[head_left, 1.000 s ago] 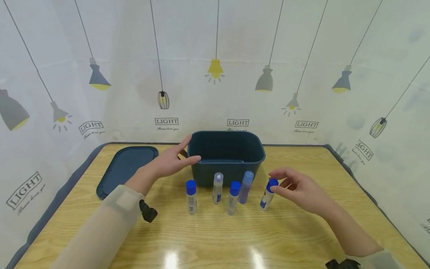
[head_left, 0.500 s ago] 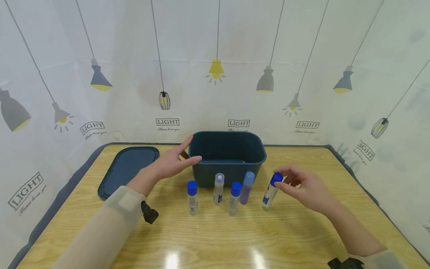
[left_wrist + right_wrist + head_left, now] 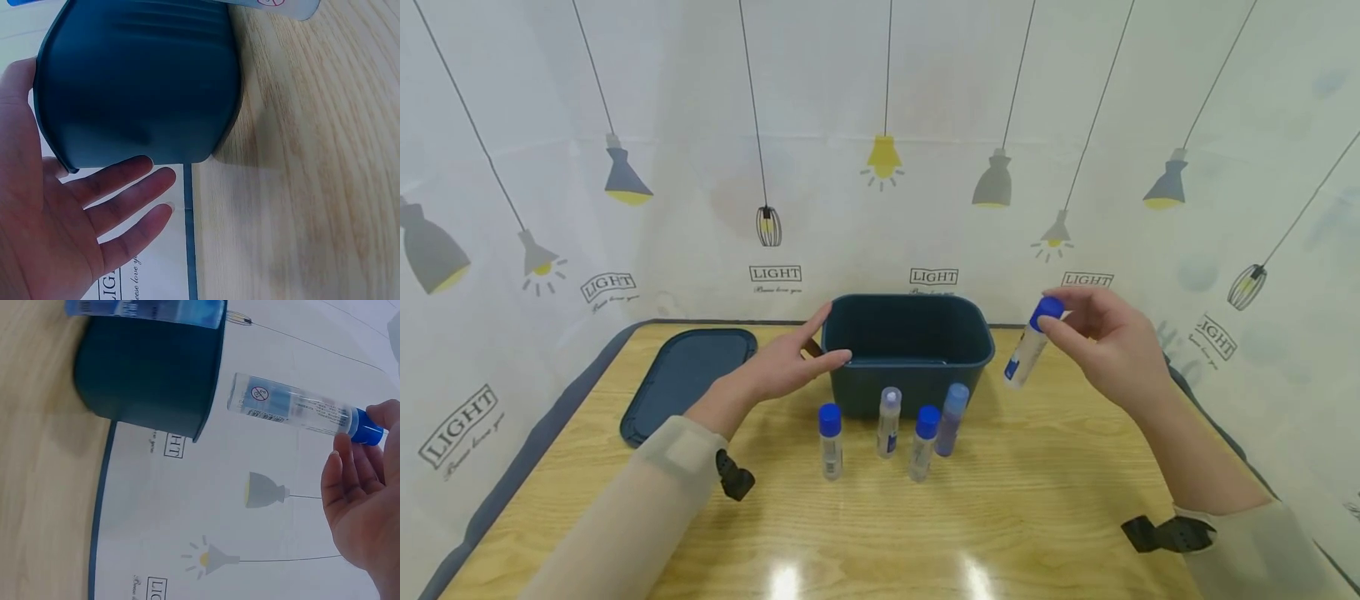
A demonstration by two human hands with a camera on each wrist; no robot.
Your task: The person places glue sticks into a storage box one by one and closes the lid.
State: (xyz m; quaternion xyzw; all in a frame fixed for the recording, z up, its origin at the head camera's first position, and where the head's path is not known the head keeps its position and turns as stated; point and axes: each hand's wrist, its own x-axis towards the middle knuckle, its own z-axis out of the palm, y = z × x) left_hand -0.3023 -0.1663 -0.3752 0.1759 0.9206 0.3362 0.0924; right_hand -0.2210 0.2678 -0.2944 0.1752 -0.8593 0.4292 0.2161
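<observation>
My right hand pinches the blue cap of a clear glue stick with thumb and fingertips, holding it tilted in the air right of the dark teal bin. In the right wrist view the glue stick shows a blue label and a barcode. My left hand rests on the bin's left rim, thumb at the front and index finger toward the back. The left wrist view shows the other fingers extended beside the bin wall. Inside the bin, the part of the floor behind the front wall is hidden.
Upright before the bin stand several more glue sticks: a blue-capped one at left, a pale-topped one, another blue-capped one and a purplish one. A dark blue lid lies on the wooden table at left.
My right hand has taken the rightmost glue stick by its cap and lifted it off the table, up and to the right. The left hand stays on the bin's rim.
</observation>
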